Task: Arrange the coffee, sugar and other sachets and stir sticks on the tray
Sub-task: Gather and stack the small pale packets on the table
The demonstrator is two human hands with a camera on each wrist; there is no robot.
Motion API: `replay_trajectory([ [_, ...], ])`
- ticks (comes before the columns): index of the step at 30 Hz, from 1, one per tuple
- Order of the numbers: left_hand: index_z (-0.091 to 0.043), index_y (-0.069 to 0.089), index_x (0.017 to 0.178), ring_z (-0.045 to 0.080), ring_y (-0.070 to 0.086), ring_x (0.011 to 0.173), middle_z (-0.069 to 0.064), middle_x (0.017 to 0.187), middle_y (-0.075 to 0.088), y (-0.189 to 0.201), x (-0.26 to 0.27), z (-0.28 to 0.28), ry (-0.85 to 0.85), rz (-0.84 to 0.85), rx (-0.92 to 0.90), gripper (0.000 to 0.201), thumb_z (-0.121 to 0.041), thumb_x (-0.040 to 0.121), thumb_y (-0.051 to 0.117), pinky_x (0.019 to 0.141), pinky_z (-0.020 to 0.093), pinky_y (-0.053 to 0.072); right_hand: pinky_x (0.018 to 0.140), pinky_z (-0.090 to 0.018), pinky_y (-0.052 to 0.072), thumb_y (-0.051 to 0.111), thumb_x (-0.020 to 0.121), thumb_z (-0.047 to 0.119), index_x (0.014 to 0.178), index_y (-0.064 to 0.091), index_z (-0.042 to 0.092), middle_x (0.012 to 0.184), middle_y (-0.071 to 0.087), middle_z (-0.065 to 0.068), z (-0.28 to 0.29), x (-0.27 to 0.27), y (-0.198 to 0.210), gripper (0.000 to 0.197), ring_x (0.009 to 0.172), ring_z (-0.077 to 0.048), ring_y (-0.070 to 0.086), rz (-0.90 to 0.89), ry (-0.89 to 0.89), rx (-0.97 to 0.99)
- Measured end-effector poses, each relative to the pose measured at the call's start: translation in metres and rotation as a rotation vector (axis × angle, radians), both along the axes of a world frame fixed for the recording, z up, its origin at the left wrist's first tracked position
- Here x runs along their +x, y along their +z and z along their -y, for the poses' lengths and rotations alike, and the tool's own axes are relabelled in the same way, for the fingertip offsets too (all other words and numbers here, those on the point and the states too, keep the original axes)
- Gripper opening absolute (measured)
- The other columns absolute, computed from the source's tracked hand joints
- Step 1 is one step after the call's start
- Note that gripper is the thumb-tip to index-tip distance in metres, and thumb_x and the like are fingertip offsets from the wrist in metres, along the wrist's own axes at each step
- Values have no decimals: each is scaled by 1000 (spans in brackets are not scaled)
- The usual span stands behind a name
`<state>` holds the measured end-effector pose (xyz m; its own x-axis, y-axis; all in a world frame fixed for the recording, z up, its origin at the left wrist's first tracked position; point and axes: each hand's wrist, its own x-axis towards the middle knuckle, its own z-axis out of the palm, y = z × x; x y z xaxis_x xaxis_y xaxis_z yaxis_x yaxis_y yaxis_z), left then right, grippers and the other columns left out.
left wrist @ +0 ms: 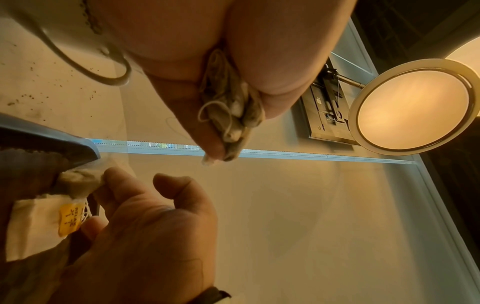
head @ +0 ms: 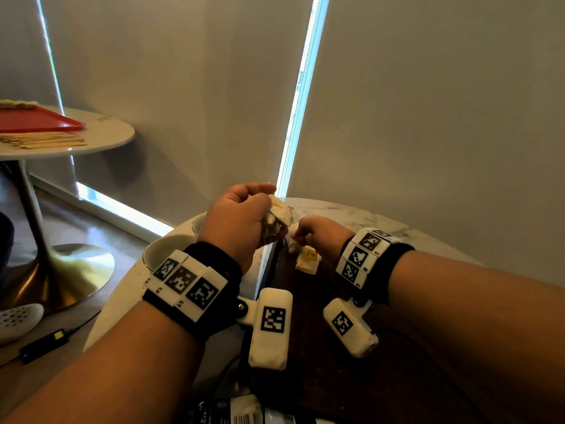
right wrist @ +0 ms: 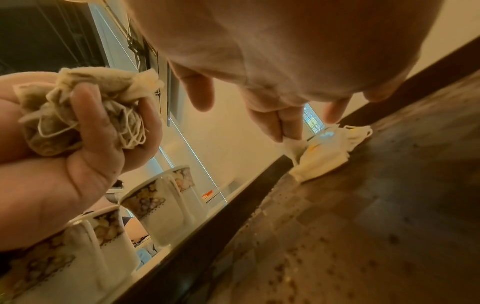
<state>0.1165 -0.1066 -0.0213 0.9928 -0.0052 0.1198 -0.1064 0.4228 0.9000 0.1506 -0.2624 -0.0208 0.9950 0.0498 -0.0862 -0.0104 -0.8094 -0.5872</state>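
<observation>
My left hand (head: 244, 215) is raised over the tray's far left corner and grips a crumpled bunch of beige tea bags (head: 279, 214) with loose strings (right wrist: 85, 111). The right hand (head: 301, 235) is low over the dark wooden tray (head: 336, 347) and pinches the corner of a white sachet (right wrist: 291, 142). That sachet belongs to a small pile (right wrist: 327, 152) on the tray's far end, one with a yellow tag (left wrist: 67, 220). Wooden stir sticks (head: 42, 140) lie on a second round table at far left.
Two flower-patterned cups (right wrist: 161, 197) (right wrist: 78, 246) stand on the marble table (head: 351, 215) just left of the tray. A red tray (head: 36, 120) sits on the far table. A black and white packet (head: 238, 411) lies at the near edge. Crumbs dot the tray.
</observation>
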Motion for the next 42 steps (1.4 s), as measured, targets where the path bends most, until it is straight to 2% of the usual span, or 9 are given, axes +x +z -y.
replay_trajectory([
  [3,-15,67,105,27,71,92,11,111,64,0,1,0,-9,-3,3,21,-2,97,53,63,30,60,64,-10,42,44,99,-5,119,60,-2,113,62,-15,-1,1,-4,26,85,-11,57,27,4,24],
  [7,-17,69,102,27,71,92,12,110,65,-1,1,1,14,-3,7,20,-3,96,55,61,30,59,96,-37,50,48,99,-2,114,60,-3,117,63,-23,-1,3,-5,20,108,-31,62,74,-7,93],
  [9,-18,69,100,26,71,92,11,109,65,-2,1,1,19,0,15,21,-3,96,55,62,31,59,101,-41,48,50,99,1,115,60,-3,117,64,-24,0,3,-4,20,110,-34,62,80,0,105],
  [17,-17,69,102,28,71,91,13,109,65,-2,2,2,10,-15,1,21,-3,96,55,64,33,59,86,-24,35,48,104,16,129,58,1,128,60,-14,3,7,-5,31,104,-20,53,7,69,-152],
  [27,-17,69,101,25,72,85,9,102,66,-4,3,2,18,-4,8,21,-2,96,55,65,35,60,93,-35,41,38,103,10,143,44,9,129,56,-13,9,12,-9,41,129,-31,50,-23,-61,76],
  [29,-16,69,102,26,72,86,9,102,66,-3,3,3,14,-5,4,21,-2,97,54,66,34,60,93,-33,41,36,101,0,146,39,8,135,55,-15,10,12,-7,46,129,-32,49,-22,-64,53],
  [35,-16,69,102,22,72,80,9,102,66,-3,1,2,8,3,-7,22,-1,96,53,61,30,58,95,-35,44,34,105,8,146,41,8,133,56,-21,6,13,-13,41,117,-31,56,-79,0,2],
  [38,-15,69,101,22,72,80,10,103,67,-3,2,2,7,-2,-10,22,0,96,53,60,31,58,107,-41,41,36,105,14,143,45,6,137,54,-22,4,12,-17,40,122,-35,53,-91,40,-70],
  [42,-15,69,103,25,72,87,12,107,66,-3,2,2,8,-8,-8,22,-1,96,53,61,30,58,86,-27,46,38,104,13,143,45,10,139,54,-16,1,9,-12,39,117,-25,57,-73,28,-129],
])
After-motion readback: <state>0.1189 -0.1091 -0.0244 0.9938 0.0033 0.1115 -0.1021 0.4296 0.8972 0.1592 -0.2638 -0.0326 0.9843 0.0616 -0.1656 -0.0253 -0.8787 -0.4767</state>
